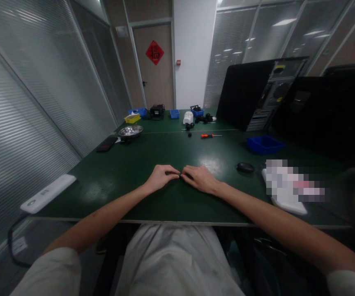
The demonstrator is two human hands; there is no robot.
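Just above the green table (128, 164), my left hand (162, 176) and my right hand (199, 177) meet fingertip to fingertip. Between them is a tiny dark piece (180, 175), too small for me to name. The thumb and fingers of my left hand pinch at its left side. On its right side the fingers of my right hand are bent together and touch it. Past the hands lie a small black round part (190, 135) and a screwdriver (207, 136) with an orange and black handle.
A computer mouse (245, 167) and a blue tray (264, 144) are to the right, before a black computer case (248, 92). At left are a metal bowl (130, 131), a phone (107, 144) and a white power strip (48, 193). Part of another person shows at the right edge.
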